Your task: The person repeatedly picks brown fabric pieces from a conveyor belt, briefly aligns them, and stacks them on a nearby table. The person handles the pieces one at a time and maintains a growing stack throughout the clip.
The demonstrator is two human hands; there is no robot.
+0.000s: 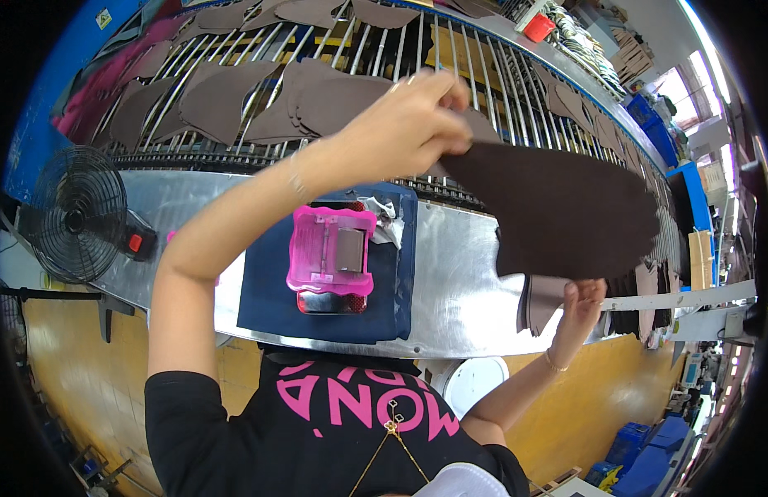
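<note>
Metal rods (421, 45) took up pretty much the whole far side, with loads of flat brown cut pieces (222, 99) lying across them. Nearer in was a shiny steel bench (458, 273), stretched left to right, and on the middle of it lay a dark blue mat (268, 290). Next size down was the dark brown piece (566, 207), the one actually in hand: off to the right, out over the right part of the bench. It looked lifted, though I couldn't swear none of it touched anything underneath. A black fan (75, 219) stood at the left end, well apart from all that, and a pink tray (313, 248) sat on the mat.

OK, hands. The left hand (409, 124) was up over the far edge of the bench; the right hand (581, 308) was down on the near side. The piece's long axis ran roughly left to right, slanting nearer toward its wide right end. So it lay right and a bit near of the left fingers, and far of the right ones. For steering it, I'd reckon that slant mattered most, with the right hand nearer the wide end. Left fingers: pinched on its far left corner. Right fingers: at its near edge, but gripping or just brushing, couldn't tell.
</note>
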